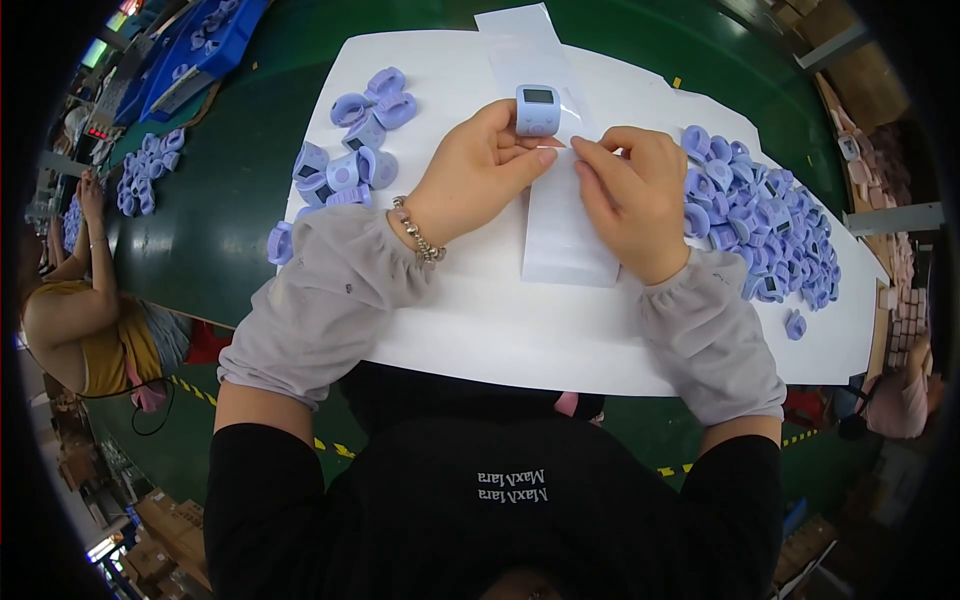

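My left hand [470, 175] is closed on a lavender wristband device [538, 122] with a small dark screen, which faces up near the fingertips. Close to its right, my right hand [638, 200] has its thumb and forefinger brought together at the edge of a glossy pale film sheet [572, 248]. Whatever lies in that pinch is too small to make out. Another long translucent sheet [520, 40] stretches toward the far table edge. To the left sit several loose lavender devices [345, 172]; to the right lies a large heap of similar ones [760, 220].
White covering [450, 320] lies over the work table. One device [795, 324] sits apart below the heap. At the far left are a blue bin [200, 60], more devices [150, 168] on a green table, and another person [90, 310]. Another person [897, 397] is at the right edge.
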`<state>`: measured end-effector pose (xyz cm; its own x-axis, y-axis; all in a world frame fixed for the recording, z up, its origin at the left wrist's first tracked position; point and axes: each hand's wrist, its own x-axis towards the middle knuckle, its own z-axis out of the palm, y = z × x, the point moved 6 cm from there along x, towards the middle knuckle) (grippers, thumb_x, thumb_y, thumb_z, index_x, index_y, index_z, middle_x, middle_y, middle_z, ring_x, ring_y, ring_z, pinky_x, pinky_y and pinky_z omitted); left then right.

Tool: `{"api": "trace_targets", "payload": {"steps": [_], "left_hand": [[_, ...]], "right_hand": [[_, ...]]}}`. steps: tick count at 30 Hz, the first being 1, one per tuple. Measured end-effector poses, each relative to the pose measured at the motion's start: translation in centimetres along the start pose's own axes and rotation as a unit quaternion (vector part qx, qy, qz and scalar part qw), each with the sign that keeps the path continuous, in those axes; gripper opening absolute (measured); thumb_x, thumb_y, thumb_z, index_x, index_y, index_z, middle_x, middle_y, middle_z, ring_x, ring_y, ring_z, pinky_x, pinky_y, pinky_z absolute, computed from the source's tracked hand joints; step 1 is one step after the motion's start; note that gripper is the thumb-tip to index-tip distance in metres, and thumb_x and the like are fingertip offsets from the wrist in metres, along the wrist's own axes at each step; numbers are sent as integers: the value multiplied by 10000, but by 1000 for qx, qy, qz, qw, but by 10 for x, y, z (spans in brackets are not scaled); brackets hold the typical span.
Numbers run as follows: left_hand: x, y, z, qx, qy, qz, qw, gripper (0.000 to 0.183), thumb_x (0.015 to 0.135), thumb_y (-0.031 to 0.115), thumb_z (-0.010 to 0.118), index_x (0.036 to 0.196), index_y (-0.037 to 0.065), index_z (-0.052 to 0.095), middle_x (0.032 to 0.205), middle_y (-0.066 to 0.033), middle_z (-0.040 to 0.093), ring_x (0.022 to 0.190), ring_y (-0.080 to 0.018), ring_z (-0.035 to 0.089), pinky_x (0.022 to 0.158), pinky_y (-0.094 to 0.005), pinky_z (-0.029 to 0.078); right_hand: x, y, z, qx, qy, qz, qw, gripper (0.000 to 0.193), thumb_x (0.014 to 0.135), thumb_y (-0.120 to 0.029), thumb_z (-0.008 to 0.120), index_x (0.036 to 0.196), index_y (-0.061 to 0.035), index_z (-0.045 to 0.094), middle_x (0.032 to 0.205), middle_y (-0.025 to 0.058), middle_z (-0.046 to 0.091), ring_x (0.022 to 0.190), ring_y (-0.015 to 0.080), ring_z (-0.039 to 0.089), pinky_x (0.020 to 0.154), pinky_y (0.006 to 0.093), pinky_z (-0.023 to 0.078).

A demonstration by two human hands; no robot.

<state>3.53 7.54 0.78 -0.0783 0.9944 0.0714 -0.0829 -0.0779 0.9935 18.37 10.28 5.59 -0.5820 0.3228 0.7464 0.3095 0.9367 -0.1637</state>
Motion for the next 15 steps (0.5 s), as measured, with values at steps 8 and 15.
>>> {"api": "trace_targets", "payload": {"steps": [8, 15], "left_hand": [[-1, -2, 2, 3, -5, -20, 1000, 370, 857, 30, 585, 1200, -43, 467, 1059, -98, 628, 919, -111, 620, 816, -237, 496], [-5, -3, 7, 28, -44, -12, 999, 408, 854, 8, 549, 1245, -48, 445, 1113, -111, 602, 968, -140, 615, 849, -255, 491]], "right_hand": [[-4, -7, 4, 10, -36, 18, 999, 208, 696, 12, 687, 891, -57, 670, 809, 34, 581, 734, 204, 554, 646, 316, 383], [-9, 9, 10, 185, -107, 163, 963, 85, 741, 19, 657, 807, -16, 615, 798, 54, 582, 705, 133, 559, 613, 228, 433]]}}
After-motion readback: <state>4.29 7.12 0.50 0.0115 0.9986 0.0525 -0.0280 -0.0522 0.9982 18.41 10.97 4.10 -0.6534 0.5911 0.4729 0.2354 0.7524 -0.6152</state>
